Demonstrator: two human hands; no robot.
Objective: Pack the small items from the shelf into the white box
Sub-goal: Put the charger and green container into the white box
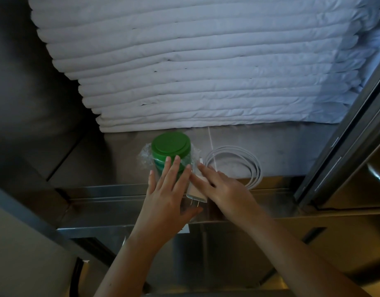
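Beyond the fingertips, note a tall stack of folded linen (206, 61) at the back of the steel shelf (281, 151). Under the flat, spread fingers of the left hand (165, 194), take the green-lidded tub (170, 144) round its sides: probably light and rigid, but slippery in its clear wrap. Just right of the right hand (227, 187), gather the limp coiled cable (231, 150) as a bundle; beneath that hand's straight, unclosed fingers, pinch the hard, light charger (195, 189) by its body, clear of the prongs.

Folded white linens (206, 61) lay stacked high beyond the hands (165, 196); steel rail (343, 142) ran upward to their right.
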